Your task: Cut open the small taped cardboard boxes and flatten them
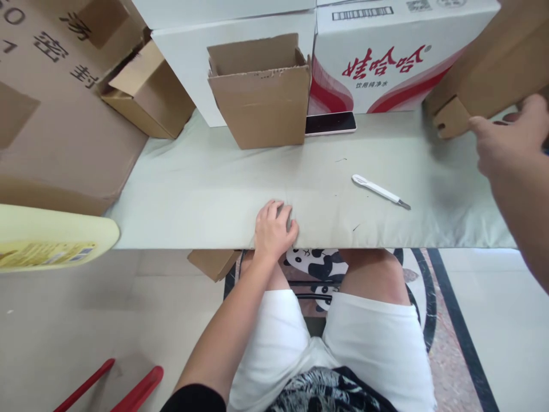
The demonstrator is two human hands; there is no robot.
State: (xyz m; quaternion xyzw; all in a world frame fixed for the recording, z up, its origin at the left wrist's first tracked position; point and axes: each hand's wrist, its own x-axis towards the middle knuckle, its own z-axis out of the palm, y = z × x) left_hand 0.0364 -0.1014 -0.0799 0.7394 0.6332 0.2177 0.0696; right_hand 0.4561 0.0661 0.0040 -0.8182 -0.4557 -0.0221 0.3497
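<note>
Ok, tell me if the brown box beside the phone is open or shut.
Open: the brown box gapes on top, showing its inside behind the front edge. Its bottom is hidden.

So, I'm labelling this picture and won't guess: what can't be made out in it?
Head view:
phone: left end hidden behind the open box
open box: floor hidden by front wall
yellow bottle: cut off by left edge; fine print too small
right hand: partly cut off by right edge

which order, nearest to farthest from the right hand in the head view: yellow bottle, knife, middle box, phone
From the right hand:
1. knife: to its left, lying on the cloth
2. phone: farther left
3. middle box: just left of the phone
4. yellow bottle: far left
</note>
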